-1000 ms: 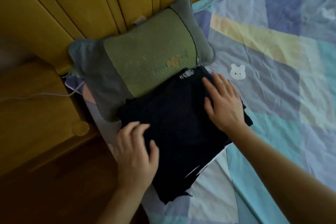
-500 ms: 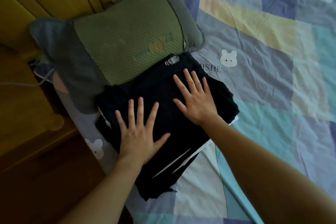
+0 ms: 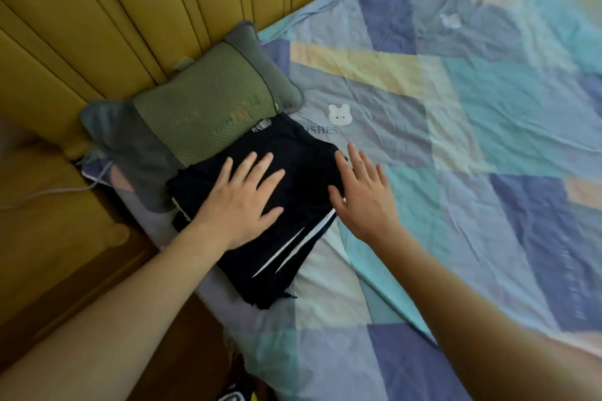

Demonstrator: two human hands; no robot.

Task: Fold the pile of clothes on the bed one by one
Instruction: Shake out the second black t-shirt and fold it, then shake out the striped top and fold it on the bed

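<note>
A folded black garment with white stripes [image 3: 293, 192] lies near the bed's left edge, its far end against a pillow. My left hand [image 3: 242, 198] lies flat on the middle of the garment, fingers spread and straight. At the garment's right edge hovers my right hand [image 3: 365, 195], fingers straight and spread, thumb near the fabric and the rest over the sheet. Whether it touches the cloth I cannot tell.
A green and grey pillow [image 3: 195, 114] leans on the yellow padded headboard [image 3: 130, 19]. The patchwork bed sheet [image 3: 456, 156] in blue, teal and yellow stretches to the right. A wooden bedside cabinet [image 3: 49, 231] with a white cable stands at the left.
My right hand has slid off the garment to its right edge. My left hand moved up to the garment's middle. The camera view shifted right, showing more sheet.
</note>
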